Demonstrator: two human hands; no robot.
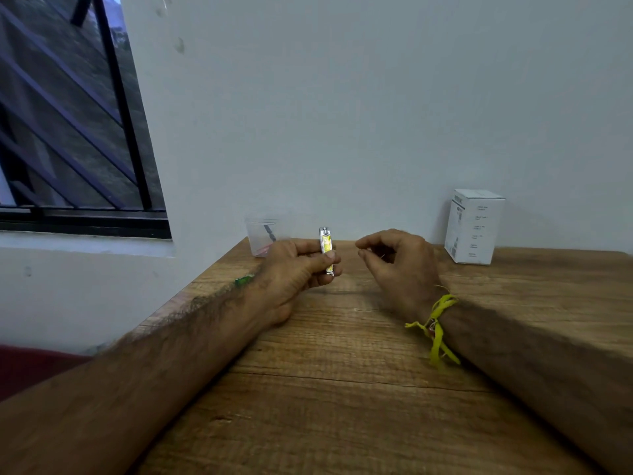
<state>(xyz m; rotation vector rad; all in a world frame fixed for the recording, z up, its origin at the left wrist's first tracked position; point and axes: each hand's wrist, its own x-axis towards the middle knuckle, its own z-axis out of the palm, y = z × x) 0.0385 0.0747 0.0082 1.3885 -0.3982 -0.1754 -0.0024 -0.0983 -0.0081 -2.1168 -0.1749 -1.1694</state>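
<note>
Gripping nail clipper (326, 250) upright, left hand (291, 269); right hand (399, 265) curled alongside.

Nail clipper (326, 250): small, of silver metal, with a yellow printed panel on its lever, which is folded flat. It stands upright, pivot end uppermost, pinched between thumb and fingers of the left hand (294, 269) above the wooden surface (342, 389).

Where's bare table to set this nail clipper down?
Free: the wood table between left forearm and right forearm, and the strip between right hand and white box. Crowded: the back edge behind left hand and its nail clipper, where a clear bag stands at the wall.
</note>
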